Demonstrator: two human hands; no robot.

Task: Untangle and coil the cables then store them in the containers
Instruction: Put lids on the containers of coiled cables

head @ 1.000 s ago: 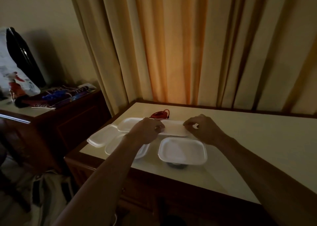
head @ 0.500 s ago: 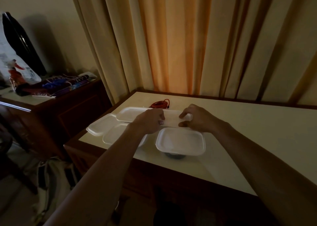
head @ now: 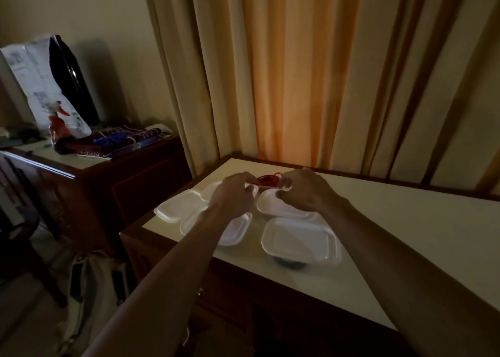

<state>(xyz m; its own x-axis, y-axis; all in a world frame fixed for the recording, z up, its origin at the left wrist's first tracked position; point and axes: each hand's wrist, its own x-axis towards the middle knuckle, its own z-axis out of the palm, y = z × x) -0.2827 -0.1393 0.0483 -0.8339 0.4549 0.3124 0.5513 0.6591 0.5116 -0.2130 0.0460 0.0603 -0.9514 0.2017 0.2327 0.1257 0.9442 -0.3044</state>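
Since half a second ago, the white plastic lid (head: pixel 281 207) you were holding flat has tipped up on its far side, uncovering the coiled red cable (head: pixel 268 180) right behind it, and both your hands have moved further from you. The view has also swung a little to the left.

Your left hand (head: pixel 234 195) has its fingers curled at the lid's left end and seems to pinch something pale there, though the dim light hides exactly what. Your right hand (head: pixel 305 191) is curled too, thumb beneath and fingers above, gripping the lid's right end.

Nearer to you than the lid sits a closed white square plastic container (head: pixel 299 241) on the cream worktop (head: pixel 405 234). Left of the lid lie three more shallow white trays (head: pixel 176 207), partly under your left forearm.
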